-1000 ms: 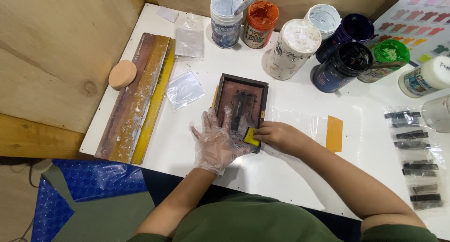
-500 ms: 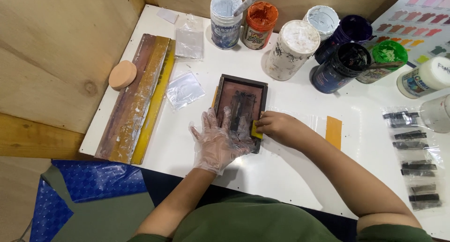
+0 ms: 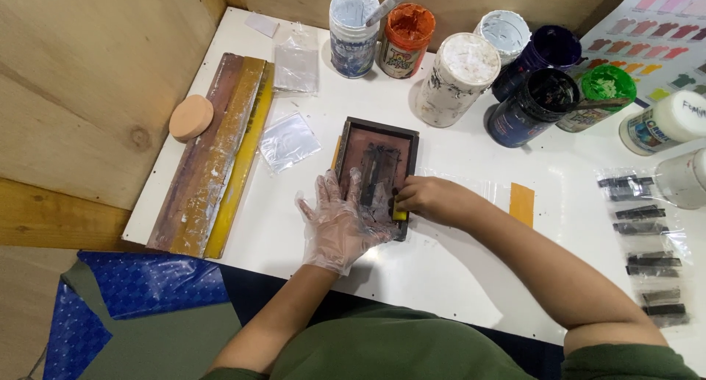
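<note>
At frame centre on the white table (image 3: 456,270) I see the small dark-framed printing screen (image 3: 379,167). My gloved left hand (image 3: 342,222) lies spread flat, pressing its lower edge. My bare right hand (image 3: 430,201) is closed, pinching a small yellow squeegee (image 3: 399,213) against the screen's lower right corner. Open paint jars (image 3: 460,78) stand along the upper frame.

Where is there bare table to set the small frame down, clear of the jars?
Bare white table lies along the near edge, under the right hand and forearm, and between the left hand and the long squeegees. The far side is crowded with paint jars; the right edge holds bagged dark pieces.
</note>
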